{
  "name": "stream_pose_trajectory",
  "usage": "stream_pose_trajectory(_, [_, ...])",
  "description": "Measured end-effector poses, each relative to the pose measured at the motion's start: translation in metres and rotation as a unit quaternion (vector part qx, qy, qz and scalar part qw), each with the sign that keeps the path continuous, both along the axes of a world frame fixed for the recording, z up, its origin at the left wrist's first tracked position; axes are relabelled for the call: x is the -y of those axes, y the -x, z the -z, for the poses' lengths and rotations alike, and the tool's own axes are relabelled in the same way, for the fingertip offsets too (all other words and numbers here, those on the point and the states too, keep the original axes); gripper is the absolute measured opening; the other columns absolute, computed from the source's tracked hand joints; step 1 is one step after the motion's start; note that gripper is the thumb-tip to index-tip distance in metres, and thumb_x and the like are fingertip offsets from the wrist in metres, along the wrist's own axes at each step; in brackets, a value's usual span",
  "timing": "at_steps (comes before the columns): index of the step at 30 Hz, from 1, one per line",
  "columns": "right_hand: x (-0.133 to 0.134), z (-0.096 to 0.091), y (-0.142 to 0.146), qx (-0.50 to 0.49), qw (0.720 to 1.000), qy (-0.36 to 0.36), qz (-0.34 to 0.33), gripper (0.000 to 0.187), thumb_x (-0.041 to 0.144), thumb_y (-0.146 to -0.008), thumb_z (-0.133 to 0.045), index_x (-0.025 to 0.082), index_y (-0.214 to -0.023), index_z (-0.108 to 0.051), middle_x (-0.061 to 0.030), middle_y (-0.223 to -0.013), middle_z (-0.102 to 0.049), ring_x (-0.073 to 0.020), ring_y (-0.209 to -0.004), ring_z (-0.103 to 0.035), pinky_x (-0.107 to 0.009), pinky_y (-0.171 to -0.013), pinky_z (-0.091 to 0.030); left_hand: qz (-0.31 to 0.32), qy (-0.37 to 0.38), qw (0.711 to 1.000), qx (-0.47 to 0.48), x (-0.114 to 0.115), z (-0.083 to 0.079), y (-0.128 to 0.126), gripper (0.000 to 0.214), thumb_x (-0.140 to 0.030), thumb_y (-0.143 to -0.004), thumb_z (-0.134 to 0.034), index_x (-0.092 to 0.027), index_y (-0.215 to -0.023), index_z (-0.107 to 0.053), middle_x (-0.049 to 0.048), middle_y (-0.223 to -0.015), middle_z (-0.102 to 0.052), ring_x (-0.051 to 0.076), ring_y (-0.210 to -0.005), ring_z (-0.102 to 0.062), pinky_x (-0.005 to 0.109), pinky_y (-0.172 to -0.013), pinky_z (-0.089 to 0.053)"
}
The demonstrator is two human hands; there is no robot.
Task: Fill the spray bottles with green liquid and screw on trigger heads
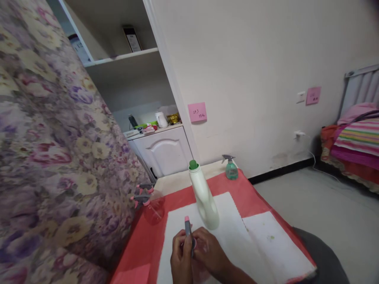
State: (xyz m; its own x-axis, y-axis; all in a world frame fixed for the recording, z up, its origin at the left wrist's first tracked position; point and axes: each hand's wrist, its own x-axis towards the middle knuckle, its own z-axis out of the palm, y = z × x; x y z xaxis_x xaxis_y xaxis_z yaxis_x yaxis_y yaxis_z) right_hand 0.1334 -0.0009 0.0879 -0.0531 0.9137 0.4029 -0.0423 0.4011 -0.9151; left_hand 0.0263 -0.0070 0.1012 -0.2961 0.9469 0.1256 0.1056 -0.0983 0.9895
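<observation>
Close in front of me, at the lower middle, a spray bottle (188,228) with a grey trigger head and pink nozzle tip is between my hands. My left hand (180,254) is closed round its head, thumb along the grey part. My right hand (213,252) is closed at the collar from the other side, its fingers bent in. The clear pinkish body shows faintly below, and I cannot tell how firmly head and body are joined. Just beyond my hands stands a pale green jug (204,201) with a handle and a green top (193,165).
Pink spray bottles (153,212) stand at the table's left, and a green one (231,170) at the far right corner. White sheets (272,244) lie on the red cover (148,252). A floral curtain (59,157) hangs left; a dark stool (321,256) is at the right.
</observation>
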Motion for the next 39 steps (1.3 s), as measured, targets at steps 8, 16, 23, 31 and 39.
stream_pose_trajectory(8, [-0.003,0.004,0.005,-0.002,1.0,0.005,0.028,0.008,0.021,-0.075,-0.066,0.021,-0.082,-0.062,-0.0022,-0.088,-0.062,-0.0207,-0.083,-0.06,-0.033,-0.076,-0.047,-0.004,-0.007,1.0,-0.014,0.003,-0.01,0.0,0.054,-0.072,-0.062,-0.07,-0.02,-0.073,-0.068,0.0094,-0.114,-0.067,0.031,-0.11,-0.061,0.033,-0.087,-0.049])
stream_pose_trajectory(16, [-0.011,0.01,0.011,-0.022,0.997,0.016,0.073,0.015,0.018,-0.067,-0.071,0.022,-0.074,-0.058,0.0004,-0.082,-0.059,-0.0197,-0.077,-0.06,-0.032,-0.072,-0.048,-0.011,-0.01,1.0,0.016,0.002,-0.014,-0.005,0.055,-0.071,-0.057,-0.073,-0.019,-0.074,-0.069,0.009,-0.109,-0.07,0.03,-0.106,-0.063,0.03,-0.085,-0.05])
stream_pose_trajectory(23, [-0.009,0.008,0.005,-0.027,1.0,0.004,0.004,0.012,0.014,-0.07,-0.064,0.021,-0.079,-0.066,-0.0031,-0.09,-0.066,-0.0216,-0.087,-0.063,-0.034,-0.081,-0.049,-0.018,-0.008,1.0,0.025,0.002,-0.012,-0.008,0.054,-0.07,-0.055,-0.075,-0.02,-0.073,-0.069,0.0077,-0.11,-0.071,0.03,-0.104,-0.063,0.031,-0.083,-0.051])
stream_pose_trajectory(31, [-0.008,0.007,0.005,-0.037,0.999,0.013,0.013,0.017,0.013,-0.068,-0.068,0.02,-0.084,-0.067,-0.0036,-0.091,-0.065,-0.0217,-0.088,-0.062,-0.035,-0.081,-0.049,0.003,0.004,1.0,0.018,0.005,-0.017,-0.007,0.055,-0.071,-0.055,-0.075,-0.02,-0.074,-0.068,0.0084,-0.113,-0.071,0.031,-0.107,-0.062,0.031,-0.087,-0.049])
stream_pose_trajectory(39, [-0.009,0.011,0.009,-0.07,0.996,0.01,0.045,0.019,0.012,-0.063,-0.07,0.023,-0.076,-0.062,0.0005,-0.085,-0.061,-0.0199,-0.081,-0.06,-0.032,-0.076,-0.049,-0.024,-0.013,0.999,0.027,0.005,-0.017,-0.01,0.055,-0.072,-0.056,-0.074,-0.02,-0.074,-0.07,0.008,-0.102,-0.074,0.029,-0.098,-0.065,0.031,-0.082,-0.051])
